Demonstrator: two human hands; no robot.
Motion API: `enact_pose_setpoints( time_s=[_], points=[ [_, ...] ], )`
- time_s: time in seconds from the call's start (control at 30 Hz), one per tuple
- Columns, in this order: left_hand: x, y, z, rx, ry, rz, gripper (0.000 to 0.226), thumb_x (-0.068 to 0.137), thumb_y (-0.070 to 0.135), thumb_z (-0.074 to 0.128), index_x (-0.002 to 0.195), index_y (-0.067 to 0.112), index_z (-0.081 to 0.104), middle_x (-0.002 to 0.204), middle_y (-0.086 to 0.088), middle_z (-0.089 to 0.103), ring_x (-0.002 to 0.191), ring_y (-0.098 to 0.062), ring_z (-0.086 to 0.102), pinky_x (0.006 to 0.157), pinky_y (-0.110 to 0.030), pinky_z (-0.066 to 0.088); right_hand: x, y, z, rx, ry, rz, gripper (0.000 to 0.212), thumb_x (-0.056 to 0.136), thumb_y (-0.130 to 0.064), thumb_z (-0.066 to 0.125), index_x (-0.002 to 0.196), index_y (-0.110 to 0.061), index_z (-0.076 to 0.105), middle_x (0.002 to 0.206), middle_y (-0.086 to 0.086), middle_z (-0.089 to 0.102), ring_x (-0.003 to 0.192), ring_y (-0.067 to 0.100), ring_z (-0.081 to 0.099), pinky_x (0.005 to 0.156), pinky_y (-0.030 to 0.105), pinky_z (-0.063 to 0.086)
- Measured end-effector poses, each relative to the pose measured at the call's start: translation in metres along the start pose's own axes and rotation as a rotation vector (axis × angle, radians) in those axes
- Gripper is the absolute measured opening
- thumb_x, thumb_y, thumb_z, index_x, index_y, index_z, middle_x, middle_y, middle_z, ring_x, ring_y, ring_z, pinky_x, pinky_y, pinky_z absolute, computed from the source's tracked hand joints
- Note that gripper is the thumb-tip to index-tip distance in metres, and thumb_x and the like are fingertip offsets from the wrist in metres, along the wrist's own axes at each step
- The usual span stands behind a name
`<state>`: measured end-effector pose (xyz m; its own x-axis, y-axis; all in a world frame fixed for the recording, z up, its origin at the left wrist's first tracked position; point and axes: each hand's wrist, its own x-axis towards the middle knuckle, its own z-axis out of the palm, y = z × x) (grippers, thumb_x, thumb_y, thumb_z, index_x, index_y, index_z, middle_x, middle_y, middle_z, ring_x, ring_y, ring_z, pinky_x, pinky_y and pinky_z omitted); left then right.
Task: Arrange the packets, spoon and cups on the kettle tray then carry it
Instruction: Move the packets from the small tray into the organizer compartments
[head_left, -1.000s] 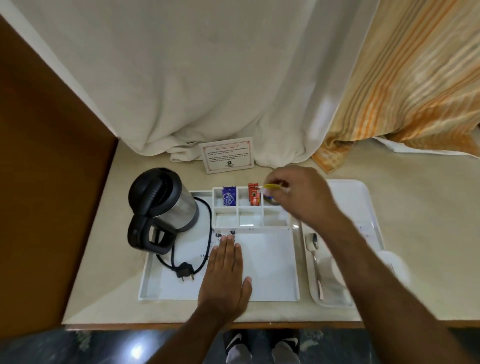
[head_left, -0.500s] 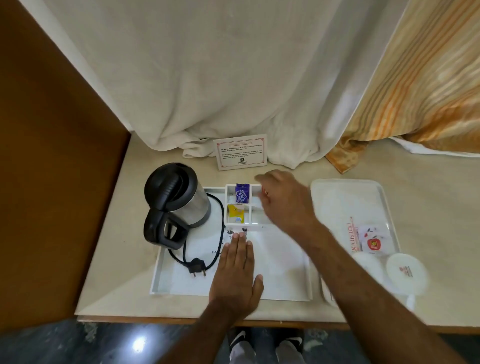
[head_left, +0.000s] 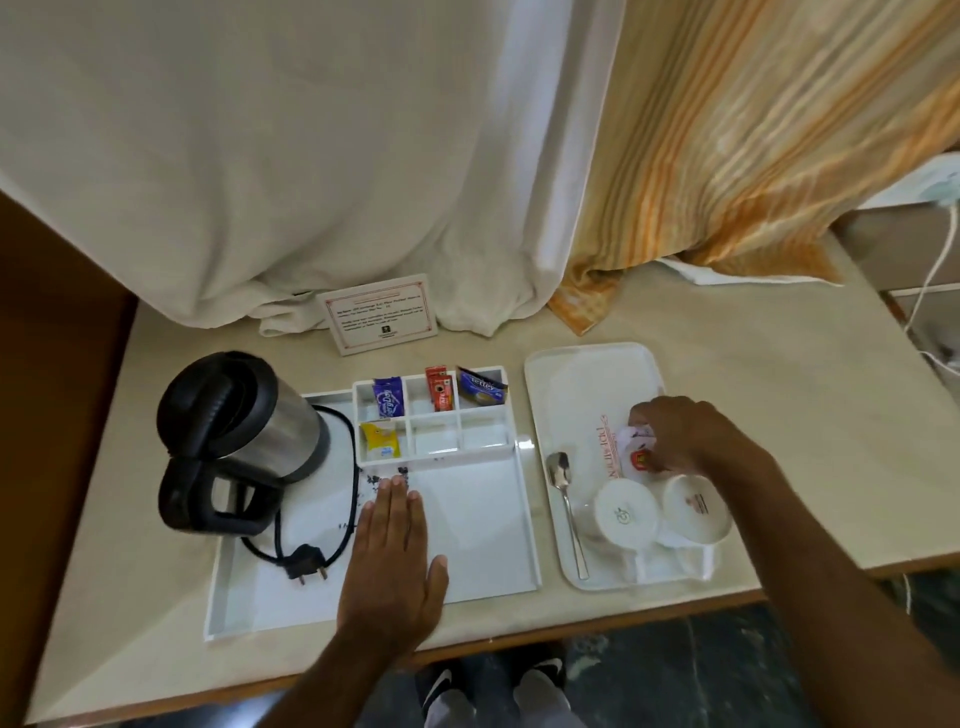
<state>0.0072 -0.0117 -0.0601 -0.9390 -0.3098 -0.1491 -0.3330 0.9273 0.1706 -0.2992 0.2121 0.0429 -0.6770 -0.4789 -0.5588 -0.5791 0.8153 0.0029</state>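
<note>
Here the left hand (head_left: 390, 564) lies flat and open, palm down, on the bare floor of the kettle tray (head_left: 480, 545), fingers together and pointing toward the divider box (head_left: 431, 415). The kettle (head_left: 236, 434) stands at the tray's left end with its cord and plug (head_left: 306, 561) coiled beside it. In the box, a purple packet (head_left: 388, 397) sits in the back left cell, a yellow packet (head_left: 381, 439) in the front left, a red packet (head_left: 439, 391) in the back middle, and a blue tea packet (head_left: 480, 388) in the back right. The two other front cells hold nothing.

The right hand (head_left: 675, 436) is over the side tray (head_left: 587, 371), fingers curled around white packets (head_left: 636, 449) lying there; whether they are lifted off the tray cannot be told. Just in front of that hand two white cups (head_left: 626, 513) sit upside down, side by side. The spoon (head_left: 566, 504) lies along the side tray's left edge, bowl away from the person. A card (head_left: 382, 314) stands behind the trays against a white curtain (head_left: 311, 156).
</note>
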Motion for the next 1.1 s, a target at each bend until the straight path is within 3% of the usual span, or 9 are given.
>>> enact_pose_setpoints(
  time_s=[0.13,0.23,0.37,0.53,0.63,0.8,0.93,1.03,1.1],
  points=[
    [0.000,0.003,-0.003,0.007,-0.017,-0.002,0.080,0.093,0.047,0.034,0.153,0.001,0.010,0.163,-0.021,0.001,0.151,-0.033,-0.005,0.118,-0.046,0.007,0.000,-0.006,-0.011,0.153,0.002,-0.018,0.013,0.072,-0.021,0.070,0.083,-0.020,0.064,0.083,-0.004,0.060,0.082,0.019,0.057,0.065,0.028,0.041],
    [-0.002,0.003,-0.005,-0.001,-0.014,0.009,0.079,0.093,0.045,0.035,0.153,0.000,0.011,0.162,-0.022,0.002,0.151,-0.033,-0.006,0.119,-0.048,0.007,-0.012,-0.030,-0.030,0.210,0.271,-0.032,0.004,0.079,-0.026,0.065,0.079,-0.027,0.061,0.082,-0.004,0.062,0.080,0.020,0.058,0.062,0.027,0.037],
    [-0.002,0.001,-0.007,-0.026,0.005,0.019,0.080,0.092,0.043,0.040,0.153,-0.002,0.014,0.162,-0.024,0.006,0.151,-0.034,-0.004,0.118,-0.051,0.010,-0.026,-0.102,-0.054,0.392,0.574,-0.278,0.005,0.079,-0.027,0.063,0.082,-0.023,0.065,0.079,-0.002,0.067,0.080,0.022,0.057,0.062,0.031,0.040],
    [0.003,0.006,-0.006,-0.013,-0.001,0.028,0.081,0.091,0.044,0.041,0.152,-0.003,0.015,0.161,-0.024,0.007,0.150,-0.036,0.001,0.118,-0.049,0.008,-0.008,-0.183,-0.042,0.300,0.513,-0.368,0.021,0.083,-0.021,0.061,0.102,-0.025,0.068,0.096,0.002,0.069,0.095,0.026,0.055,0.070,0.033,0.045],
    [0.001,0.004,-0.005,-0.012,0.005,0.015,0.081,0.091,0.044,0.041,0.152,-0.002,0.014,0.161,-0.024,0.010,0.150,-0.036,0.003,0.118,-0.049,0.007,0.007,-0.212,-0.027,0.125,0.459,-0.357,0.021,0.078,-0.016,0.065,0.098,-0.022,0.070,0.099,0.005,0.068,0.098,0.027,0.057,0.070,0.033,0.046],
    [0.001,0.003,-0.005,-0.010,-0.002,-0.014,0.080,0.093,0.047,0.035,0.154,0.001,0.010,0.162,-0.020,0.004,0.150,-0.034,-0.003,0.122,-0.049,0.003,0.016,-0.220,-0.012,0.111,0.352,-0.366,0.019,0.077,-0.014,0.065,0.095,-0.017,0.069,0.099,0.008,0.071,0.094,0.030,0.065,0.073,0.035,0.053],
    [0.000,0.004,-0.005,-0.031,-0.014,-0.021,0.080,0.094,0.047,0.033,0.154,0.003,0.004,0.163,-0.019,0.000,0.150,-0.033,-0.008,0.122,-0.050,0.004,0.004,-0.208,-0.014,0.319,0.514,-0.341,0.031,0.081,-0.018,0.067,0.113,-0.019,0.064,0.111,0.004,0.065,0.100,0.025,0.062,0.078,0.037,0.052],
    [0.000,0.003,-0.005,-0.036,-0.011,-0.017,0.081,0.093,0.047,0.035,0.153,0.004,0.002,0.163,-0.019,0.001,0.150,-0.034,-0.004,0.120,-0.052,0.009,-0.011,-0.174,-0.020,0.496,0.770,-0.224,0.024,0.081,-0.017,0.066,0.105,-0.021,0.064,0.102,0.004,0.066,0.091,0.026,0.063,0.072,0.036,0.052],
    [0.000,0.003,-0.004,-0.033,-0.009,-0.014,0.081,0.094,0.048,0.035,0.154,0.004,0.001,0.163,-0.019,0.000,0.151,-0.033,-0.006,0.122,-0.051,0.007,-0.015,-0.140,-0.020,0.477,0.718,-0.073,0.023,0.081,-0.019,0.063,0.104,-0.025,0.063,0.100,0.001,0.067,0.091,0.026,0.063,0.073,0.036,0.052]
  ],
)
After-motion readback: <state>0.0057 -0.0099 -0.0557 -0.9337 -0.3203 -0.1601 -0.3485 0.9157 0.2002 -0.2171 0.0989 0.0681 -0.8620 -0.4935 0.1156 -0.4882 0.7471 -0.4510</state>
